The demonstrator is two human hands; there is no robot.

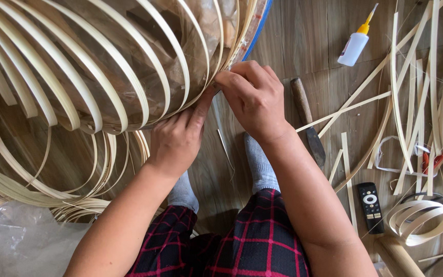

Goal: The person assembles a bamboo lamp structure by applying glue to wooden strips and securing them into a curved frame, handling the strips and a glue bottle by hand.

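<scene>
A large rounded frame of curved pale bamboo strips [103, 66], lined with clear plastic film, fills the upper left. My left hand [178, 138] presses against its lower edge, fingers reaching up to where the strips gather. My right hand [252, 95] pinches the bundled strip ends at that same spot. Both hands grip the frame's strips where they meet. My legs in red-and-black checked trousers and grey socks lie below.
On the wooden floor lie a knife with a wooden handle [307, 120], a white glue bottle with a yellow nozzle [355, 43], a black remote control [370, 205], loose bamboo strips [416, 102], a coiled strip [419, 218], and clear plastic wrap [21, 241].
</scene>
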